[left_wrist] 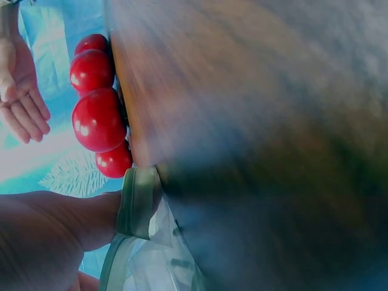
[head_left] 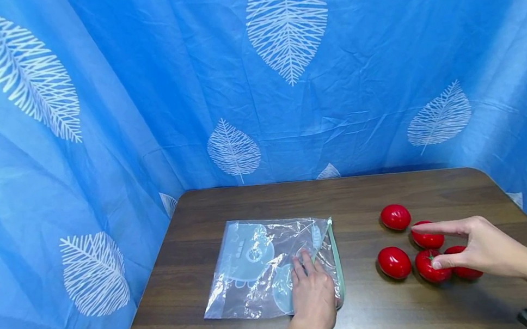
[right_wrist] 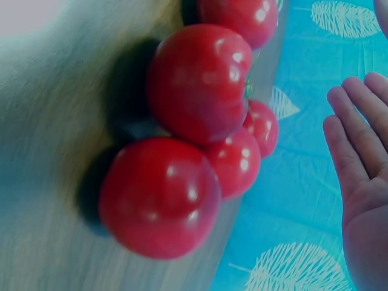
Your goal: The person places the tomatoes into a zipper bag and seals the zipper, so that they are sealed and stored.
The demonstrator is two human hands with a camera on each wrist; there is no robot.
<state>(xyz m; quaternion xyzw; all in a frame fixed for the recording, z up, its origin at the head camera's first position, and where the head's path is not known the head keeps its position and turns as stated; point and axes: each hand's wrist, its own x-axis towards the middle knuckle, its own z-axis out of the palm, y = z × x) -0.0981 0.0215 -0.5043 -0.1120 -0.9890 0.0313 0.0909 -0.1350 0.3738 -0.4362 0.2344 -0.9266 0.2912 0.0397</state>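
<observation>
- Right hand (head_left: 488,249): released, thumb and index spread above the tomatoes; whether the thumb touches the stemmed tomato (head_left: 429,275) I cannot tell
- Left hand (head_left: 313,293): fingers straight over the clear zip bag (head_left: 228,300), thumb at the green zip strip (head_left: 339,270); whether the thumb pinches the strip I cannot tell
- Stemmed tomato lies below the right thumb; the four other tomatoes (head_left: 394,262) cluster under and near the right hand, on the side toward the left hand and beyond
- Tomatoes are probably firm, fairly light, smooth and slippery, apt to roll and bruise; best held round the widest part with thumb and fingers opposed
- Bag looks thin, limp and very light; the stiffer zip strip seems the better place to take hold
- Stemmed tomato's green stem end points up toward the right hand; the tomatoes are roundish, with no strong long axis
- Bag's long axis runs sideways under the left hand, zip strip facing the right hand
</observation>
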